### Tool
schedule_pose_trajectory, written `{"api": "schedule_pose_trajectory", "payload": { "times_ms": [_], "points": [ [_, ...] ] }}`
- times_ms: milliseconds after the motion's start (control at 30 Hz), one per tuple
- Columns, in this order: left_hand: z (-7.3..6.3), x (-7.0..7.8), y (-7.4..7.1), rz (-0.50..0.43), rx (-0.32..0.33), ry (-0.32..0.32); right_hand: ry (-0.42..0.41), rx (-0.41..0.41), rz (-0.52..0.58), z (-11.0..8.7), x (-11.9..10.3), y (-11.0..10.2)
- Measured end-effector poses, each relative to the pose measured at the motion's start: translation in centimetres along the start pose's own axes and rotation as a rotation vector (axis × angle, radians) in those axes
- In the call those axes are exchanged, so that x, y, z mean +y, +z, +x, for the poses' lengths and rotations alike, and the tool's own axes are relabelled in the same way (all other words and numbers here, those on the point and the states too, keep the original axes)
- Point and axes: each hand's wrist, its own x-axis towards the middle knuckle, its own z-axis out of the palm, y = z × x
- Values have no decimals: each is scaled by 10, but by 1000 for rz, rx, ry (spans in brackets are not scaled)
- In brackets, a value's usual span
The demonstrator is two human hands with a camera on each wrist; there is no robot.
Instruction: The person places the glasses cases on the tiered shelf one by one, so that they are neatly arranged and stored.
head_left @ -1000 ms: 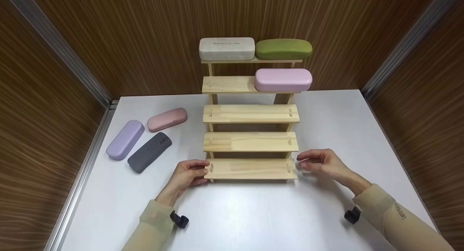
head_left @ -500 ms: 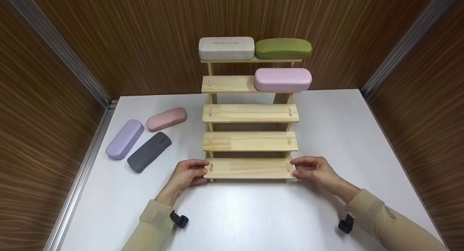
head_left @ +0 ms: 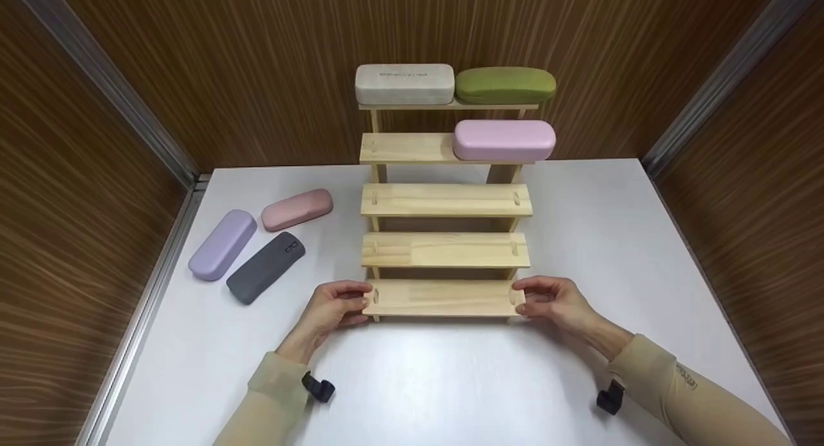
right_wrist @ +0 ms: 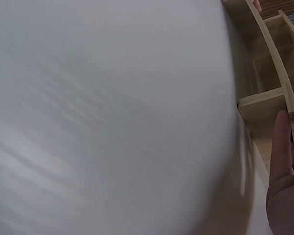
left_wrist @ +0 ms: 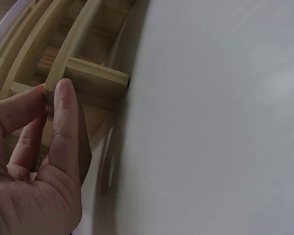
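A stepped wooden display stand (head_left: pixel 444 298) with several slatted tiers faces me in the head view. My left hand (head_left: pixel 333 309) grips the left end of its lowest shelf; the left wrist view shows the thumb (left_wrist: pixel 63 112) on one face of the board and fingers at the other. At the opposite end my right hand (head_left: pixel 559 304) pinches the same shelf between thumb and fingers. On the top tier sit a whitish glasses case (head_left: pixel 404 84) and a green glasses case (head_left: pixel 505 85). One tier lower, a pink glasses case (head_left: pixel 504 140) rests at the right.
Left of the stand, a lilac glasses case (head_left: pixel 223 245), a dusty-pink glasses case (head_left: pixel 297 209) and a dark grey glasses case (head_left: pixel 266 268) lie on the white table (head_left: pixel 412 381). Brown wood-grain panels (head_left: pixel 277 66) enclose the back and both sides.
My right hand has moved left from beside the stand and taken hold of the lowest shelf's right end. The left hand keeps its grip; the cases have stayed put.
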Motion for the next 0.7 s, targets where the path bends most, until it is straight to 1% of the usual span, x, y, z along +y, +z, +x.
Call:
{"api": "schedule_pose_trajectory", "payload": {
  "times_ms": [300,400,567,700],
  "points": [
    [0,5,1,0,19,-5,-18,20,23,-1,-1,1],
    [-1,5,1,-5,15,-4,-27,20,25,-1,0,1],
    [-4,4,-4,-6,-14,14,-34,18,9,-2,1,1],
    [-6,6,-11,-5,-16,29,-31,16,-2,-4,0,1]
  ]
}}
